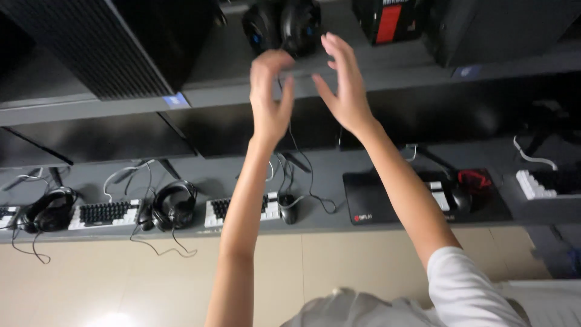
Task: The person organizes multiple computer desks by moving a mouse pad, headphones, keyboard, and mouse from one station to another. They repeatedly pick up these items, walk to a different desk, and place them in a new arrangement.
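Both my arms reach up toward a grey shelf (242, 91) above a long desk. A black headset with blue accents (283, 25) sits on that shelf, its cable hanging down between my hands. My left hand (270, 97) is just below the headset, fingers curled loosely, holding nothing that I can see. My right hand (344, 82) is beside it on the right, fingers spread, close to the headset's lower edge but not gripping it.
Dark computer towers (115, 42) stand on the shelf, with a red-and-black box (387, 18) at right. Below, black monitors (103, 136) line the desk with keyboards (106, 213), headphones (174, 204), a mouse (288, 208) and a black mouse pad (375, 200).
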